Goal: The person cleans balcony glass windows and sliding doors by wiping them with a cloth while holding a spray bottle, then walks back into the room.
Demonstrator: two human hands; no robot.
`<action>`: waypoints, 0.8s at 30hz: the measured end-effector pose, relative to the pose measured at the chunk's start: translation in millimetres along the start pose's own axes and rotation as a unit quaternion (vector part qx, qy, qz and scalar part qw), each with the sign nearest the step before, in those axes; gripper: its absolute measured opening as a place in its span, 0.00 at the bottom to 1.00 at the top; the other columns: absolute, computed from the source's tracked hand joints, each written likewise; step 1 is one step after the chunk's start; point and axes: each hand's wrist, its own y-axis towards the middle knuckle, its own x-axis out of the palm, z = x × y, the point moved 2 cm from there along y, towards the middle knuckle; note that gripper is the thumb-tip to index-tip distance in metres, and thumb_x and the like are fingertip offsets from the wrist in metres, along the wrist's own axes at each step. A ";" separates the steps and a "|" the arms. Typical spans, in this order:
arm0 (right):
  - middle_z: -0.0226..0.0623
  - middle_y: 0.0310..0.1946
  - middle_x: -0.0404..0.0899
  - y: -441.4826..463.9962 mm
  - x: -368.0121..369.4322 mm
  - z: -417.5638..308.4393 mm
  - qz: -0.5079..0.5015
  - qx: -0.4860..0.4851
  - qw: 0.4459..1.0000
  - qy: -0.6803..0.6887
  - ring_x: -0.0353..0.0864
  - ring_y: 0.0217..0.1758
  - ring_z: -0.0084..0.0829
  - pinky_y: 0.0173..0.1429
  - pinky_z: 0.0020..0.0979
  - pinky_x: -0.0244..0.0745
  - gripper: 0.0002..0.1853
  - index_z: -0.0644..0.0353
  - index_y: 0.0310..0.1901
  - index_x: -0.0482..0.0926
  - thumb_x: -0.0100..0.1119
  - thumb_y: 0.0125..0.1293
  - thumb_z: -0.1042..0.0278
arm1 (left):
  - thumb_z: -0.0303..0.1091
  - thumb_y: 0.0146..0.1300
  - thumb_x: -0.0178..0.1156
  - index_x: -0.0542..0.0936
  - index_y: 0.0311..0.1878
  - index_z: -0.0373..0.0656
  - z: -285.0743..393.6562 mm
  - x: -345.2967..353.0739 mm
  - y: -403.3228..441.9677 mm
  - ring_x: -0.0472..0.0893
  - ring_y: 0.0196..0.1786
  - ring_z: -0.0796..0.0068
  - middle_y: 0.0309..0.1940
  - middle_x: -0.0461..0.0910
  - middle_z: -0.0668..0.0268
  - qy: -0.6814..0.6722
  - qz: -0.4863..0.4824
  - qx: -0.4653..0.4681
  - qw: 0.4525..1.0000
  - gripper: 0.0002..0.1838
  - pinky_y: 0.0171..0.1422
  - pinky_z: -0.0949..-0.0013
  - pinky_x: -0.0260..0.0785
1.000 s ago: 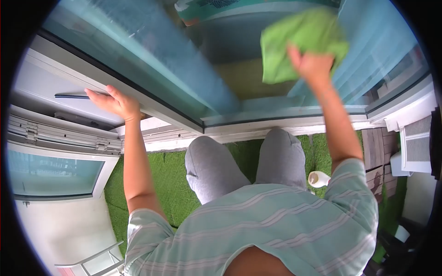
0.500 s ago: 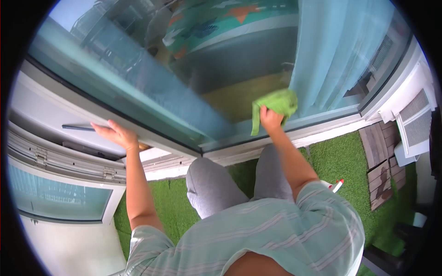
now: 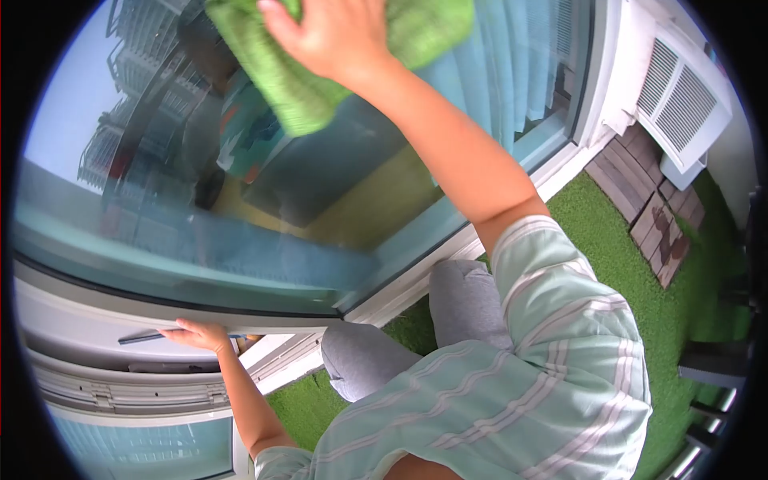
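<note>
My right hand (image 3: 332,36) is high on the glass of a white-framed door (image 3: 416,224), holding a green cloth (image 3: 300,104) spread flat against the pane. The cloth is partly hidden under the palm and blurred, and the top of the hand is cut off by the view's edge. Lower left, my left hand (image 3: 196,334) touches the lower edge of the white door frame (image 3: 120,298), its fingers stretched out. Beside those fingers a thin dark handle (image 3: 140,338) sticks out.
A second glazed panel (image 3: 152,444) lies at lower left, below white tracks (image 3: 120,392). Artificial grass (image 3: 592,216) covers the floor under my knees. Wooden deck tiles (image 3: 624,176) and a white louvred unit (image 3: 680,88) are at right. Curtains and furniture show through the glass.
My right hand has moved up and left across the glass with the cloth, which is now spread out instead of bunched. My left hand stays at the frame while the view has turned.
</note>
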 end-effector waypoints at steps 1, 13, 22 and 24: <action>0.55 0.49 0.73 4.5 -4.7 6.5 0.043 -0.040 0.998 0.008 0.68 0.55 0.53 0.63 0.56 0.53 0.24 0.66 0.45 0.76 0.49 0.65 0.48 | 0.53 0.72 0.39 0.50 0.69 0.25 -0.2 0.9 -0.3 0.54 0.71 0.44 0.68 0.51 0.37 0.002 0.006 -0.005 1.000 0.39 0.74 0.53 0.46; 0.51 0.53 0.68 -357.1 -20.0 356.1 0.456 0.593 0.590 0.303 0.66 0.59 0.45 0.63 0.43 0.58 0.22 0.66 0.57 0.68 0.46 0.67 0.59 | 0.53 0.73 0.36 0.48 0.69 0.24 14.7 0.7 -2.4 0.55 0.70 0.44 0.69 0.50 0.36 -0.020 0.007 -0.045 0.999 0.38 0.73 0.55 0.51; 0.43 0.39 0.78 -68.5 -10.8 339.2 0.319 0.343 0.861 -0.200 0.76 0.48 0.46 0.51 0.54 0.68 0.20 0.59 0.43 0.78 0.47 0.64 0.50 | 0.54 0.72 0.36 0.50 0.70 0.26 -3.6 0.9 -3.2 0.54 0.71 0.45 0.70 0.50 0.40 0.024 0.014 -0.049 0.998 0.38 0.74 0.55 0.48; 0.42 0.36 0.80 57.9 8.2 266.9 0.348 0.062 0.767 -0.536 0.78 0.45 0.46 0.48 0.57 0.71 0.21 0.57 0.41 0.81 0.48 0.63 0.48 | 0.54 0.72 0.35 0.50 0.70 0.26 -0.6 0.5 -2.5 0.54 0.72 0.45 0.70 0.51 0.40 0.035 0.012 -0.044 0.998 0.38 0.74 0.54 0.47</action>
